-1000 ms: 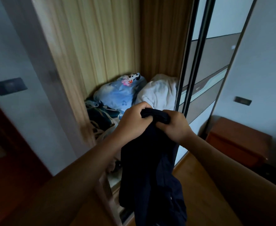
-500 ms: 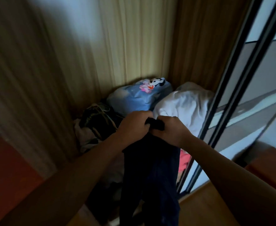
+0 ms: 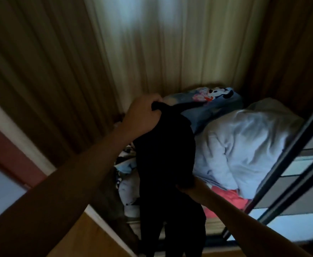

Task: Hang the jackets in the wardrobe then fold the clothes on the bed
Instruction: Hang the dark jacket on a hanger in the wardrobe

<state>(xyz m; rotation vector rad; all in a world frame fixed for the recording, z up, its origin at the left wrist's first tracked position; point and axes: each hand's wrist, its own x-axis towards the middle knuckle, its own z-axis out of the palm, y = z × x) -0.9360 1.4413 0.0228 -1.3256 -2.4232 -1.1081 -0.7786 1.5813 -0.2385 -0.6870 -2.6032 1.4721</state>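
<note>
**Hands split along the jacket**

Head view: a moment ago we held the collar with both hands. Now our left hand (image 3: 142, 115) curls its fingers round the top of the dark jacket (image 3: 165, 154), in front of the open wardrobe (image 3: 152, 52). Our right hand (image 3: 186, 187) has dropped lower and its fingers are hidden by the cloth. The jacket is spread but not yet hung.

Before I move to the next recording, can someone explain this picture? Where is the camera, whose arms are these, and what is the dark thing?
No machine here: these are a person's two bare arms, filmed by one wide-angle camera worn on their head, looking down into an open wardrobe. The left hand grips the top of a dark garment, which hangs down. The right hand reaches the garment lower down; cloth hides its fingers, so its grip cannot be told. Inside lie a blue cartoon-print bundle, a pale bundle beside it and red cloth below. The picture is dim and blurred.
</note>
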